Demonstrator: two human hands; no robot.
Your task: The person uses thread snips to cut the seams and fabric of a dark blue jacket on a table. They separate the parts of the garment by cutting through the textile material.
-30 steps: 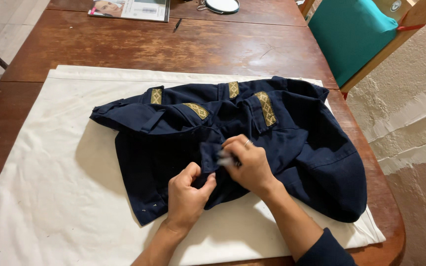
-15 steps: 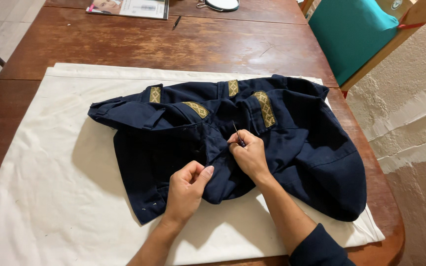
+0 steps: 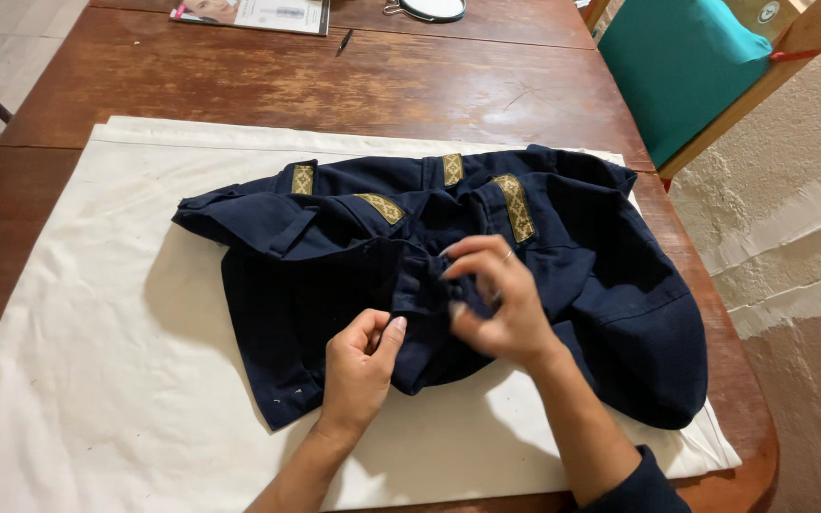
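Two bare hands work at the middle of a dark navy garment [image 3: 353, 275] that lies crumpled on a white cloth [image 3: 97, 380] spread over a brown wooden table [image 3: 239, 85]. The left hand [image 3: 361, 366] has its thumb and fingers closed together on a fold of the navy fabric, pinching it just below the centre of the garment. The right hand [image 3: 501, 304] sits just to the right of those fingers, its own fingers curled and bunched on the same raised fold; a ring shows on one of them. Whether it grips something small besides the fabric cannot be told. The two hands are near each other but not touching. Beyond the fingertips, towards the far side of the garment, several gold patterned trim strips [image 3: 515, 204] run across the navy cloth. Further off, past the white cloth, a magazine [image 3: 254, 11] and a small dark pen [image 3: 344, 42] lie on the bare wood. Off to the right of the right hand stands a chair with a teal cushion [image 3: 686, 66].
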